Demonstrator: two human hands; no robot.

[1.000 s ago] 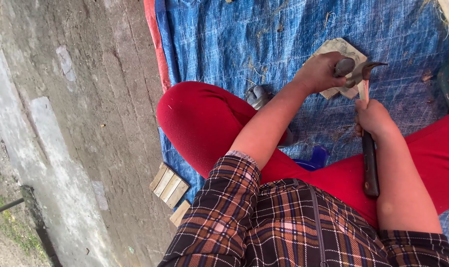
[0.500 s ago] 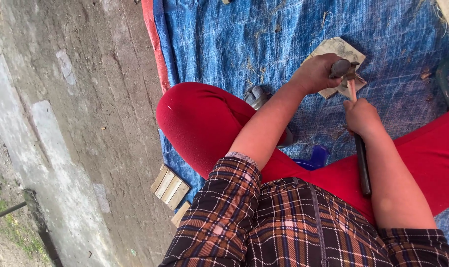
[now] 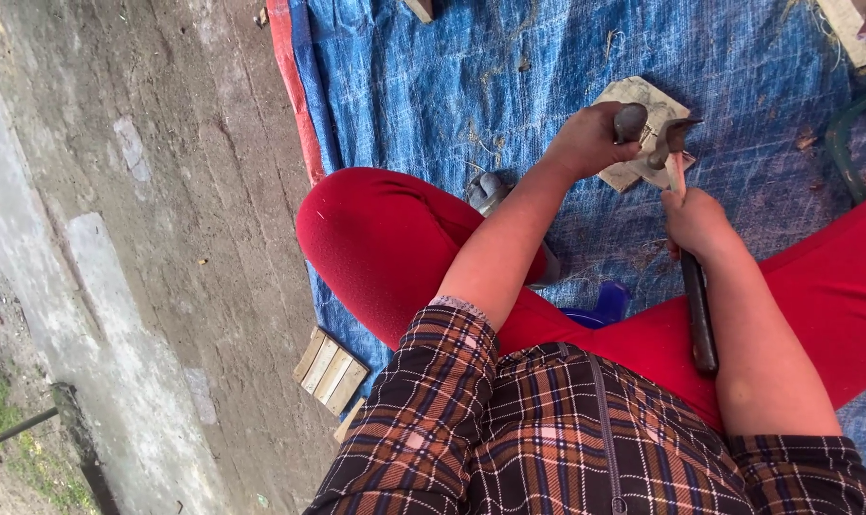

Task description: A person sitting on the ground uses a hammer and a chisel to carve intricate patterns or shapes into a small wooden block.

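A person in red trousers and a plaid shirt sits cross-legged on a blue woven tarpaulin (image 3: 509, 76) spread over bare ground, both hands at work on a pale, flat, roughly square block (image 3: 642, 100) lying on the tarpaulin ahead of the knees. The left hand (image 3: 585, 143) is clenched around a short, dark, rounded metal tool (image 3: 630, 121) and presses it down on the near left edge of the block. The right hand (image 3: 697, 221) grasps a hammer with a long dark handle (image 3: 697, 305) high up near its head; the handle runs back from the block towards the person's lap, along the right forearm, so its long axis points almost straight away from the body. The dark metal hammer head (image 3: 676, 133) sits over the near right part of the block, just beside the rounded tool and to its right, very close if not touching. The left hand is on the block; the right stays just short of it, on the body's side. Well away from the block, off the tarpaulin's left edge, a small slatted wooden piece (image 3: 330, 370) lies on the dirt by the left knee.
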